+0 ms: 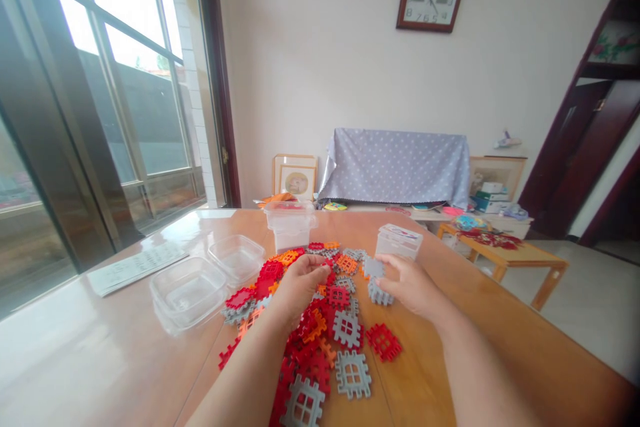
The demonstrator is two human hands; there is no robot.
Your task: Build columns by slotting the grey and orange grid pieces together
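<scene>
A long pile of red, orange and grey plastic interlocking tiles (317, 363) runs down the middle of the table. Over its far part is my left hand (300, 287), thumb and fingers pinched together. Red tiles lie right at those fingertips, and whether one is between them is hidden. My right hand (413, 283) grips a grey interlocking tile (373, 268) by its edge, thumb and fingers closed on it. Just under that tile stands a small stack of grey interlocking tiles (381, 295). A loose red window tile (384, 342) lies nearer, to the right of the pile.
Two clear plastic containers (187, 297) lie on the left of the wooden table (125, 353), beside printed sheets (137, 268). Clear stacked tubs (291, 227) stand behind the pile. A lidded clear box (399, 241) is behind my right hand. A low wooden table (510, 253) stands beyond.
</scene>
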